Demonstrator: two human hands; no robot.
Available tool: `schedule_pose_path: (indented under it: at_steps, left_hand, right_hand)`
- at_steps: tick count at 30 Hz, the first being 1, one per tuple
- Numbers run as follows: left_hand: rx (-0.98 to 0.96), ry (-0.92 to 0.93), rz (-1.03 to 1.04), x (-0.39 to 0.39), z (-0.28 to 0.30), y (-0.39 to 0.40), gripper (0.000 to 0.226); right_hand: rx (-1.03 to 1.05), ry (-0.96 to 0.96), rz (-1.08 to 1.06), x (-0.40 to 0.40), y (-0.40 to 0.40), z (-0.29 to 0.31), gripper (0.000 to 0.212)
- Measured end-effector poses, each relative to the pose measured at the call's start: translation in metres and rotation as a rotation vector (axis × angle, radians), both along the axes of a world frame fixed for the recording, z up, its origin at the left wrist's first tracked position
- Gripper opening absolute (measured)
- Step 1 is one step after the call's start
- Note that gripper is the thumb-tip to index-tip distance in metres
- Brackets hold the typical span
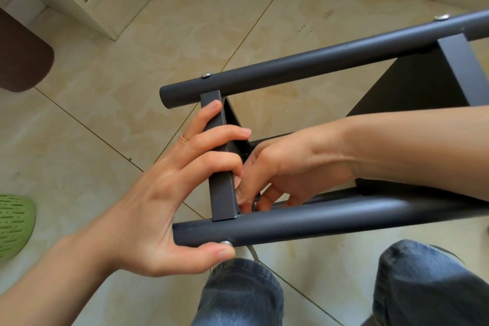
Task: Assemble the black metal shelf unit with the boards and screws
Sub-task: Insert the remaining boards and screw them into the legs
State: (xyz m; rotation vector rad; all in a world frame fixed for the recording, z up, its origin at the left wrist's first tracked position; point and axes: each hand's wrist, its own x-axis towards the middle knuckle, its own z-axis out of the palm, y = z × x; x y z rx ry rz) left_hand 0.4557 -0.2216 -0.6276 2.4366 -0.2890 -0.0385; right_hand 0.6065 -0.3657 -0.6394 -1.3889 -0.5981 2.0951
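Fastening of the flat crossbar (221,164) to the near tube (304,222) looks to be the step in hand. The shelf frame lies on its side over the tiled floor (132,114), just above the person's knees, with the far tube (304,63) already carrying two screw heads on its outer face. The left hand (169,193) clamps the joint: fingers curled over the crossbar, thumb pressed under the near tube beside a silver screw head (225,243). The right hand (267,174) reaches inside the frame, its fingertips pinched together on a small metal part, probably a nut or washer (256,202), at the inner corner; the part is mostly hidden. A dark shelf board (412,87) sits further along between the tubes. Next, I judge, the inner part must be held square on the screw's end while the screw is turned from outside, with the crossbar kept flush against the tube so the holes stay aligned.
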Motion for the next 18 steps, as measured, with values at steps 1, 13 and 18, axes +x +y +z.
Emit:
schedule_pose_path:
  at_steps: [1, 13, 18]
  left_hand:
    - [-0.008, 0.009, -0.007, -0.0002, 0.0005, -0.0004, 0.055]
    - [-0.007, 0.010, -0.008, 0.0009, 0.0039, -0.0008, 0.057]
    - [0.010, -0.005, -0.006, 0.0006, 0.0031, -0.0008, 0.057]
  right_hand:
    - [-0.004, -0.008, 0.010, 0.0005, 0.0001, 0.0003, 0.019]
    - [0.029, 0.023, -0.020, 0.0008, -0.0008, 0.0007, 0.016]
    - [0.007, -0.005, -0.010, -0.0019, -0.0005, -0.0025, 0.021]
